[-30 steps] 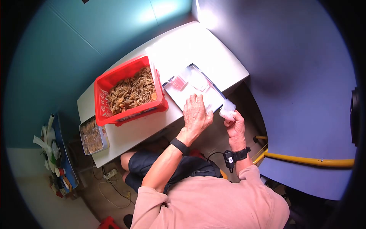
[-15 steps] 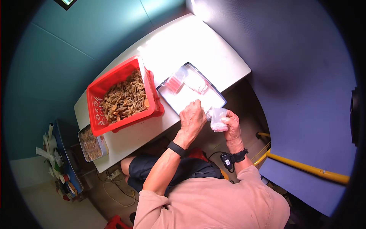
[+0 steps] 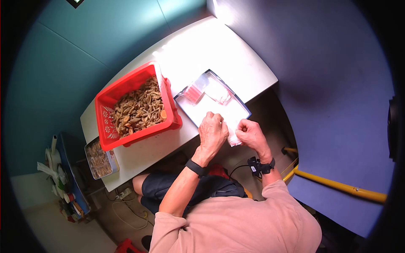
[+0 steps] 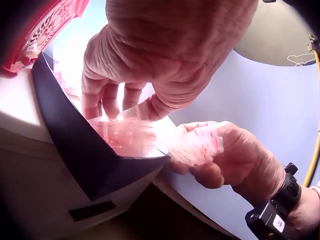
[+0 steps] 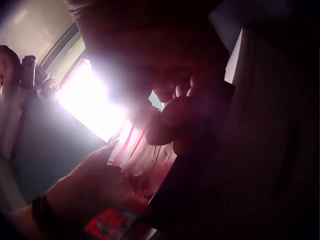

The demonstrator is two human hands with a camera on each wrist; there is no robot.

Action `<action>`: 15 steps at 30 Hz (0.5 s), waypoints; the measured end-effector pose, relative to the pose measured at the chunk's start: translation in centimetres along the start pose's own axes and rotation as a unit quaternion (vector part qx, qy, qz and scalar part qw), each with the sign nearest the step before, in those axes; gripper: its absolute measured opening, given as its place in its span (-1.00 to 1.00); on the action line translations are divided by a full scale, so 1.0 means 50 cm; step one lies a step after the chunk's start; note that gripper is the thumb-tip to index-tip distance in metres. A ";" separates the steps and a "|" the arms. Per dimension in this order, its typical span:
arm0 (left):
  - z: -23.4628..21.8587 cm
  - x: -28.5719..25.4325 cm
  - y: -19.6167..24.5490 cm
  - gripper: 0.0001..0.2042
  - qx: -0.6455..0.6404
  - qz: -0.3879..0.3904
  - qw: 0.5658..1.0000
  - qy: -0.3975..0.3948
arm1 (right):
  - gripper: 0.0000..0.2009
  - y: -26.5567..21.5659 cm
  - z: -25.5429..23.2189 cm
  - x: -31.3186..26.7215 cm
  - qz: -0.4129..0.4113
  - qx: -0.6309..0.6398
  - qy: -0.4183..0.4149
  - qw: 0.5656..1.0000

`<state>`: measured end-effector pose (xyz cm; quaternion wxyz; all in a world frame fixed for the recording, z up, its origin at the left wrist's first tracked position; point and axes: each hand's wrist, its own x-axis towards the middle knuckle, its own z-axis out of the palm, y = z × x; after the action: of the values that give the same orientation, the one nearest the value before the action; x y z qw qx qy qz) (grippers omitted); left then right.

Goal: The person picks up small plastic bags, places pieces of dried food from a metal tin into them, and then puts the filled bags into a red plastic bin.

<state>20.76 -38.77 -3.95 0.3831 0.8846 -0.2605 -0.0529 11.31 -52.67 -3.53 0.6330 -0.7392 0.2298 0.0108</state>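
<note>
Both hands are close together over the near corner of a shallow, dark-edged box (image 3: 241, 101). My right hand (image 3: 253, 135) holds small clear zip bags (image 3: 234, 139) with red strips; they overlap in layers in the left wrist view (image 4: 197, 145). Thumb and fingers of my left hand (image 3: 211, 131) pinch clear plastic bags (image 4: 125, 135) just inside the box's corner. Two more bundles of red-striped zip bags (image 3: 194, 93) lie deeper in the box. The right wrist view is dark, with the red-striped bags (image 5: 131, 145) between the hands.
Left of the box, a red plastic basket (image 3: 176, 120) holds dried brown pieces (image 3: 137, 109). A rectangular tin (image 3: 114, 163) with similar pieces stands at the left end of the white table (image 3: 249, 63). A yellow rail (image 3: 341, 181) runs at the right; cables lie on the floor.
The right hand has brought its bags leftward against the left hand and turned its back upward. The left hand has drawn back slightly from over the box, its fingers now curled.
</note>
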 end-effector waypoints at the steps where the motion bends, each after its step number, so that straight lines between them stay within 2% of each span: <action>1: 0.000 0.000 -0.002 -0.88 -0.002 0.000 1.000 0.003 | -0.89 -0.005 -0.005 0.003 -0.002 -0.003 -0.001 1.000; 3: 0.001 0.003 -0.008 -0.89 0.011 -0.013 0.999 -0.037 | -0.90 -0.019 -0.019 0.013 -0.025 -0.080 -0.090 0.992; 4: 0.002 0.003 -0.011 -0.89 0.009 -0.013 0.999 -0.035 | -0.90 -0.029 -0.025 0.017 -0.027 -0.082 -0.091 0.992; 6: 0.003 0.002 -0.012 -0.90 0.013 -0.010 1.000 -0.023 | -0.92 -0.050 -0.039 0.024 0.029 -0.091 -0.186 0.978; 9: 0.004 0.003 -0.010 -0.92 0.018 -0.013 0.999 -0.027 | -0.94 -0.053 -0.066 0.032 0.033 -0.060 -0.231 0.971; 10: 0.006 0.004 -0.010 -0.92 0.016 -0.013 0.999 -0.024 | -0.94 -0.058 -0.076 0.029 0.047 -0.011 -0.224 0.973; 11: 0.008 0.004 -0.012 -0.91 0.024 -0.009 0.999 -0.027 | -0.94 -0.051 -0.088 0.029 0.046 -0.014 -0.226 0.973; 13: 0.006 0.002 -0.012 -0.90 0.031 -0.009 0.999 -0.029 | -0.93 -0.028 -0.103 0.028 -0.004 0.121 -0.200 0.972; 15: 0.005 -0.001 -0.009 -0.73 0.047 0.016 0.998 -0.032 | -0.87 0.002 -0.086 0.021 -0.065 0.243 -0.137 0.958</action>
<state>20.83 -38.67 -4.46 0.3336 0.8950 -0.2893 -0.0629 11.05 -57.07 -3.09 0.8184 -0.5677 0.0879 0.0145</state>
